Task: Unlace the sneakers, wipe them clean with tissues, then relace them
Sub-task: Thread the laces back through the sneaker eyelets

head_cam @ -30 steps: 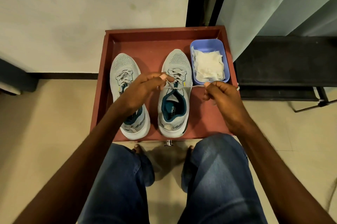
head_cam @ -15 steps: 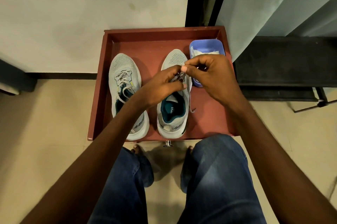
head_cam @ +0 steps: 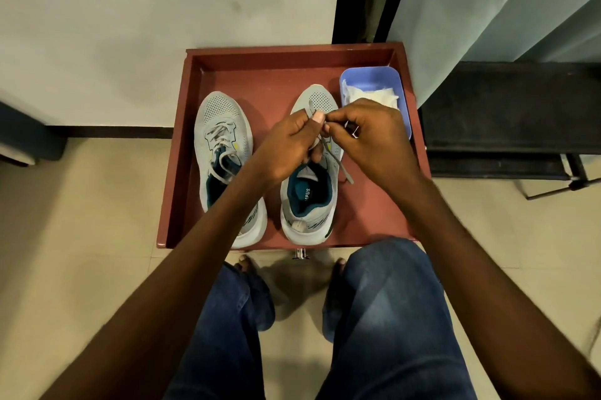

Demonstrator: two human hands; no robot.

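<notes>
Two grey sneakers with teal lining stand side by side in a red-brown tray [head_cam: 192,145], toes pointing away from me. The left sneaker [head_cam: 221,152] is laced and tied loosely. Over the right sneaker [head_cam: 309,198] both hands meet above its lace area. My left hand [head_cam: 286,145] pinches the grey lace [head_cam: 341,168] between thumb and fingers. My right hand [head_cam: 367,136] pinches the same lace close by, fingertips nearly touching the left thumb. One lace end hangs down beside the shoe onto the tray floor. The hands hide the eyelets.
A lilac tub [head_cam: 374,80] with white tissues [head_cam: 370,95] sits in the tray's far right corner, partly behind my right hand. A black rack [head_cam: 507,113] stands to the right, a wall behind the tray. My knees in jeans are close to the tray's near edge.
A second ago my hands were apart, pulling the lace sideways. They came together above the right sneaker's laces and have since stayed there, shifting only slightly.
</notes>
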